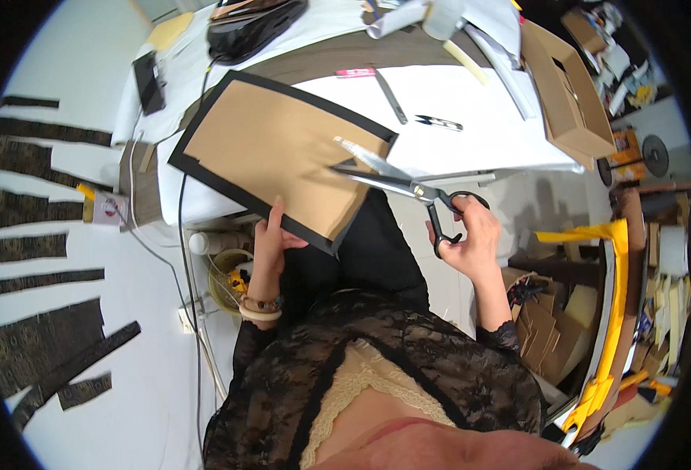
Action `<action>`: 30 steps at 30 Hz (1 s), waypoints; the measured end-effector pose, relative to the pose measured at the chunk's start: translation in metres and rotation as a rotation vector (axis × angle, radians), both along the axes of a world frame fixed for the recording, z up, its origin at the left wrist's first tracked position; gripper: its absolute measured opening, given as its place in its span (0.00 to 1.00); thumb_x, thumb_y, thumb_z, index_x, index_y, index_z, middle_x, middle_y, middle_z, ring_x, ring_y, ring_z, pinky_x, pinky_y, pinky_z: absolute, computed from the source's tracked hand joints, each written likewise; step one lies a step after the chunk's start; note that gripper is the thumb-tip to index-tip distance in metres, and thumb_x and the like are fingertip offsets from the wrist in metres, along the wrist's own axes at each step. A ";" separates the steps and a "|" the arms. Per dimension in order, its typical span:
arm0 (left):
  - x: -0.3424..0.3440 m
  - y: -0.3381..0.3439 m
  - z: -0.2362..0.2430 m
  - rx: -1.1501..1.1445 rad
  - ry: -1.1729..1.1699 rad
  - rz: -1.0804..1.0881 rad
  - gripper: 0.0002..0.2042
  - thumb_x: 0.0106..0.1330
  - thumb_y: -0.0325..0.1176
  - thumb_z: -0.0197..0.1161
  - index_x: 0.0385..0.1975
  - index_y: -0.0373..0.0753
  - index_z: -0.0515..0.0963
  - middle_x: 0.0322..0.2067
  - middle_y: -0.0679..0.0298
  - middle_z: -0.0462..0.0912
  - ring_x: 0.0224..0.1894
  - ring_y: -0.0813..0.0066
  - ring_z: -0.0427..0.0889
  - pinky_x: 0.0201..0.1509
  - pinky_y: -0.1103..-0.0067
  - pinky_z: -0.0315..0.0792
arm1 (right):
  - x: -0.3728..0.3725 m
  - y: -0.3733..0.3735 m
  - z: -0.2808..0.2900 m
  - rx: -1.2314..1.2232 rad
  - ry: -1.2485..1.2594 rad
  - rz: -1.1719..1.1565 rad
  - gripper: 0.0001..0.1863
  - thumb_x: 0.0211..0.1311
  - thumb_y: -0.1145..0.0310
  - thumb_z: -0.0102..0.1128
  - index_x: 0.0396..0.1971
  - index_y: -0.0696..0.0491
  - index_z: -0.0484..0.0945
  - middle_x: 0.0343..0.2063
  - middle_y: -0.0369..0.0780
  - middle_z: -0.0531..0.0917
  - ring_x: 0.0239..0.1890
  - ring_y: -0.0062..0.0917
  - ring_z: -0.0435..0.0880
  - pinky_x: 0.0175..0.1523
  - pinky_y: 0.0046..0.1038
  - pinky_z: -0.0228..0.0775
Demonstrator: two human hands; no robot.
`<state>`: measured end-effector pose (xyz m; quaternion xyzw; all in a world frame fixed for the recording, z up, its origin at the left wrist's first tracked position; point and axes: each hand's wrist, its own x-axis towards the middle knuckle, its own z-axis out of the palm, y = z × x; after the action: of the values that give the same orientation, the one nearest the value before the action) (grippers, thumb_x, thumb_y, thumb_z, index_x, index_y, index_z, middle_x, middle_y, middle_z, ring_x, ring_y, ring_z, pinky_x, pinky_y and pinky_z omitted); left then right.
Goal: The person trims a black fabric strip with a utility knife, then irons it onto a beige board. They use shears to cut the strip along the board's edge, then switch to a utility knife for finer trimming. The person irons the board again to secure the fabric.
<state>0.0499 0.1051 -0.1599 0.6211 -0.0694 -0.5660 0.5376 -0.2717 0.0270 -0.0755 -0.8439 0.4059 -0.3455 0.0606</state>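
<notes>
A tan rectangular board (259,149) with a black border is tilted in front of me, over the near edge of the table. My left hand (272,241) grips its lower edge, thumb on the tan face and the other fingers partly hidden. To the right, my right hand (477,238) holds large black-handled scissors (419,190) by the finger loops. The scissor blades are spread and point left, overlapping the right part of the board in view. Whether they touch it I cannot tell.
On the white table (439,90) lie a red-and-grey tool (391,95), thread snips (439,123) and a phone (149,83). A black bag (255,33) sits farther back, a cardboard box (561,98) at right. Dark patterned strips (44,341) hang left; a bin (230,270) stands below.
</notes>
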 end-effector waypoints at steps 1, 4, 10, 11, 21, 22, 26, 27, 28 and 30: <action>0.004 0.011 0.000 -0.113 -0.177 0.080 0.10 0.68 0.39 0.62 0.38 0.38 0.74 0.23 0.69 0.75 0.20 0.84 0.72 0.22 0.87 0.67 | 0.006 0.000 0.002 -0.003 0.039 0.027 0.25 0.28 0.71 0.67 0.36 0.54 0.73 0.24 0.39 0.75 0.24 0.32 0.76 0.29 0.30 0.69; 0.005 0.037 0.029 -0.491 -0.527 0.295 0.12 0.72 0.34 0.57 0.24 0.40 0.71 0.17 0.77 0.65 0.17 0.92 0.56 0.19 0.88 0.47 | 0.025 0.001 0.005 -0.010 0.087 0.125 0.26 0.28 0.71 0.67 0.37 0.54 0.74 0.25 0.39 0.76 0.25 0.34 0.76 0.31 0.32 0.70; 0.023 0.032 0.094 -0.441 -0.472 -0.224 0.07 0.64 0.29 0.65 0.38 0.34 0.80 0.30 0.68 0.81 0.34 0.84 0.77 0.41 0.86 0.70 | 0.056 0.007 0.004 -0.055 0.192 0.263 0.26 0.27 0.70 0.68 0.37 0.53 0.76 0.28 0.40 0.77 0.29 0.36 0.78 0.34 0.33 0.71; 0.027 0.037 0.089 -0.453 -0.414 -0.180 0.06 0.64 0.29 0.64 0.38 0.34 0.80 0.30 0.69 0.81 0.33 0.85 0.76 0.40 0.85 0.69 | 0.060 0.008 0.003 -0.062 0.204 0.281 0.26 0.27 0.70 0.68 0.37 0.53 0.76 0.29 0.40 0.77 0.30 0.36 0.78 0.34 0.33 0.71; 0.052 0.076 0.018 -0.497 -0.297 0.348 0.10 0.74 0.34 0.53 0.31 0.37 0.72 0.23 0.72 0.71 0.25 0.85 0.67 0.30 0.85 0.62 | 0.072 0.012 -0.007 -0.018 0.205 0.316 0.27 0.26 0.71 0.64 0.37 0.55 0.76 0.29 0.40 0.78 0.30 0.36 0.79 0.33 0.32 0.71; 0.056 0.083 0.010 -0.423 -0.393 0.388 0.13 0.75 0.36 0.50 0.28 0.37 0.71 0.22 0.73 0.69 0.24 0.86 0.64 0.27 0.85 0.60 | 0.075 0.013 -0.008 -0.013 0.205 0.329 0.27 0.26 0.71 0.64 0.37 0.55 0.76 0.29 0.40 0.78 0.29 0.36 0.79 0.33 0.32 0.70; 0.101 0.143 -0.103 -0.103 -0.693 0.406 0.17 0.75 0.39 0.50 0.23 0.37 0.70 0.17 0.73 0.67 0.20 0.86 0.62 0.23 0.83 0.57 | 0.090 0.017 -0.009 -0.010 0.183 0.401 0.25 0.29 0.71 0.66 0.37 0.55 0.76 0.27 0.41 0.77 0.27 0.36 0.78 0.31 0.32 0.69; 0.113 0.158 -0.141 -0.053 -0.722 0.429 0.18 0.75 0.40 0.50 0.22 0.37 0.70 0.16 0.73 0.66 0.19 0.86 0.61 0.22 0.82 0.56 | 0.095 0.018 -0.009 -0.008 0.178 0.422 0.24 0.31 0.71 0.66 0.37 0.55 0.76 0.26 0.41 0.77 0.27 0.36 0.78 0.31 0.32 0.69; 0.122 0.172 -0.161 0.003 -0.756 0.450 0.19 0.74 0.41 0.50 0.20 0.37 0.70 0.15 0.72 0.66 0.18 0.86 0.60 0.21 0.81 0.55 | 0.100 0.019 -0.008 0.009 0.172 0.442 0.22 0.34 0.71 0.67 0.36 0.56 0.75 0.25 0.40 0.76 0.26 0.36 0.77 0.31 0.32 0.69; 0.126 0.178 -0.169 0.043 -0.628 0.468 0.17 0.72 0.39 0.54 0.22 0.35 0.74 0.13 0.71 0.70 0.16 0.83 0.67 0.20 0.82 0.61 | 0.106 0.021 -0.007 -0.005 0.187 0.453 0.21 0.35 0.70 0.67 0.35 0.56 0.74 0.24 0.40 0.76 0.25 0.35 0.77 0.30 0.33 0.68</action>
<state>0.1755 0.2830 -0.3291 0.7743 -0.0755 -0.2118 0.5916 -0.1660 0.0484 -0.0821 -0.9419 0.2091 -0.2444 0.0968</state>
